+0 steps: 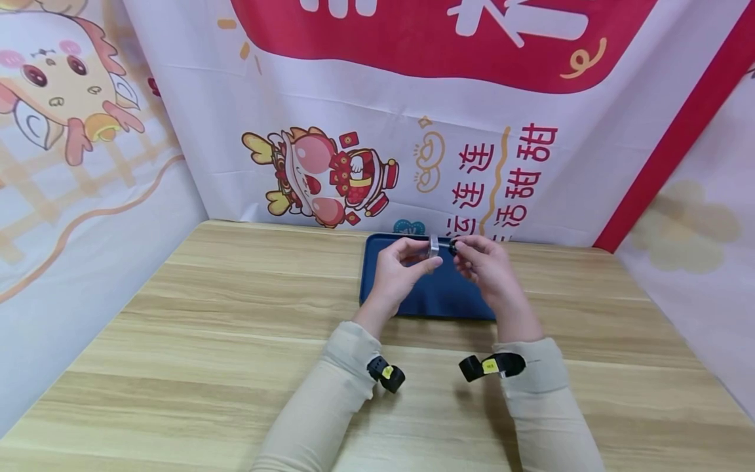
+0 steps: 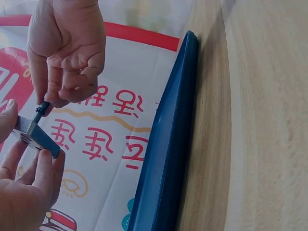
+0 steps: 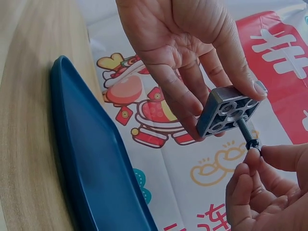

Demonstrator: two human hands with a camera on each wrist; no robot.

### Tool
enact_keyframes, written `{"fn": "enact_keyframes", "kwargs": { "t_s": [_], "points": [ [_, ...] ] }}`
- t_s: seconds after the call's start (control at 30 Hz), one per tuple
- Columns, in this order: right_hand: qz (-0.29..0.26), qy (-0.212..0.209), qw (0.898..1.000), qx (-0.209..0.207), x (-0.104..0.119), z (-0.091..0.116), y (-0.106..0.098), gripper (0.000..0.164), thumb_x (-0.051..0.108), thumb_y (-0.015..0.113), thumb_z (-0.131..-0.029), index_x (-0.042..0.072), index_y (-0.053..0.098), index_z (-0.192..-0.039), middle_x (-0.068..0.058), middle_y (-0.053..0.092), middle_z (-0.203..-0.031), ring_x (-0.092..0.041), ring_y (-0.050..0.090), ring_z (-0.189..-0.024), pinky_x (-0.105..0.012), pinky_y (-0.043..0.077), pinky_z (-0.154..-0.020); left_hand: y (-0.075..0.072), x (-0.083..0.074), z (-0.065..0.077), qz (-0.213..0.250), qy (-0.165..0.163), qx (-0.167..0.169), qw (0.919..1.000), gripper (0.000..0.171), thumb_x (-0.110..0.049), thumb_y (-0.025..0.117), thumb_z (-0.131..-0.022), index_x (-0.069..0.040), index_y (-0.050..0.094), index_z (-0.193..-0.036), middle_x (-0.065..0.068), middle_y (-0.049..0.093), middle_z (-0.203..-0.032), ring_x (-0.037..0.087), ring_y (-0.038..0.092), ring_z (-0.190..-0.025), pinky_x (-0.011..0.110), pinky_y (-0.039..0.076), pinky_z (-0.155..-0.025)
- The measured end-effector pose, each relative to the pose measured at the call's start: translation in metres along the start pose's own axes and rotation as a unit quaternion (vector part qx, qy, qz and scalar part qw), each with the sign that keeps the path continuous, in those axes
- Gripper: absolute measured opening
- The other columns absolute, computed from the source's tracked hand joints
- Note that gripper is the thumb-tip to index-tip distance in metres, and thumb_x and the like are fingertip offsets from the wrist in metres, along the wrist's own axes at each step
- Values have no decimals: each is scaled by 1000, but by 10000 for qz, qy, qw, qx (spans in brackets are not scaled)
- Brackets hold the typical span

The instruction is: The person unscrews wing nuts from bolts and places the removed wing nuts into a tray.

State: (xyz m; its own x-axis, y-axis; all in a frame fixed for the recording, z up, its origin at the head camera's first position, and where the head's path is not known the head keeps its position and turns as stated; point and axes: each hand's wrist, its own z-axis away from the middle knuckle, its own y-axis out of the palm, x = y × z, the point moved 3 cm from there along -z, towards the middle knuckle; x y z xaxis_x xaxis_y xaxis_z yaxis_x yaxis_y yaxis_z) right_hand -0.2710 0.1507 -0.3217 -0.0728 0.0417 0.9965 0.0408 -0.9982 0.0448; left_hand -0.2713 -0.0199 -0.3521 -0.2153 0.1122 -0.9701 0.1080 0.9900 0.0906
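My left hand [image 1: 396,272] grips a small square metal block [image 3: 225,118] by its edges, thumb on one side and fingers on the other. Several round holes show in the block's recessed face in the right wrist view. A threaded bolt [image 3: 245,129] with a black head stands out from that face, its tip right at one of the holes. Thumb and fingertips of my right hand [image 1: 486,269] pinch the bolt's black head. Both hands are above a dark blue tray [image 1: 439,298], the block on the left and the bolt on the right.
The shallow tray lies on a wood-grain table [image 1: 236,295] near its back edge. Behind it hangs a printed white and red cloth [image 1: 218,131], with more cloth at both sides. Black straps [image 1: 492,367] circle both wrists over the sleeves.
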Motion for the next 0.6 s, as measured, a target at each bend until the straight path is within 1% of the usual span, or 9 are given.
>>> {"fn": "enact_keyframes", "kwargs": {
  "t_s": [0.13, 0.27, 0.37, 0.47, 0.53, 0.6],
  "points": [
    [201, -78, 9998, -12, -1, 0, 1, 10, 19, 56, -102, 11, 61, -106, 8, 63, -78, -5, 60, -71, -19, 54, -72, -1, 2, 0, 47, -123, -40, 9999, 35, -14, 78, -86, -7, 67, -118, 11, 70, -122, 26, 67, -106, 29, 60, -86],
    [272, -93, 9996, -43, -3, -2, 0, 13, 26, 56, -102, 15, 63, -101, 8, 63, -78, -6, 62, -73, -21, 55, -76, -1, 3, -1, 103, -179, -64, 9998, 34, -14, 78, -86, -6, 67, -118, 11, 70, -121, 29, 67, -106, 30, 60, -85],
    [294, -67, 9995, -79, -4, -3, 0, 16, 31, 55, -102, 18, 64, -100, 8, 63, -80, -8, 63, -77, -24, 54, -81, 0, 3, -1, 132, -188, -56, 9997, 35, -14, 78, -86, -6, 67, -118, 11, 70, -121, 31, 67, -106, 30, 61, -84],
    [246, -34, 9997, -80, -5, -3, -1, 14, 30, 57, -102, 19, 65, -99, 9, 64, -81, -8, 64, -80, -27, 53, -87, 0, 3, 0, 145, -187, -50, 9997, 34, -13, 78, -86, -6, 67, -118, 12, 71, -120, 32, 67, -105, 30, 61, -84],
    [212, -37, 9998, -50, -5, -3, -1, 12, 27, 58, -101, 17, 65, -100, 9, 66, -82, -9, 64, -82, -28, 52, -91, 0, 2, 0, 154, -182, -54, 9997, 34, -13, 78, -86, -6, 67, -118, 12, 71, -120, 31, 67, -102, 30, 61, -83],
    [202, -42, 9998, -12, -4, -2, -1, 12, 24, 59, -100, 14, 65, -104, 9, 66, -87, -8, 65, -84, -27, 52, -93, 0, 2, 0, 161, -181, -54, 9997, 34, -12, 78, -86, -6, 67, -118, 13, 71, -120, 31, 67, -102, 29, 61, -83]
  ]
}}
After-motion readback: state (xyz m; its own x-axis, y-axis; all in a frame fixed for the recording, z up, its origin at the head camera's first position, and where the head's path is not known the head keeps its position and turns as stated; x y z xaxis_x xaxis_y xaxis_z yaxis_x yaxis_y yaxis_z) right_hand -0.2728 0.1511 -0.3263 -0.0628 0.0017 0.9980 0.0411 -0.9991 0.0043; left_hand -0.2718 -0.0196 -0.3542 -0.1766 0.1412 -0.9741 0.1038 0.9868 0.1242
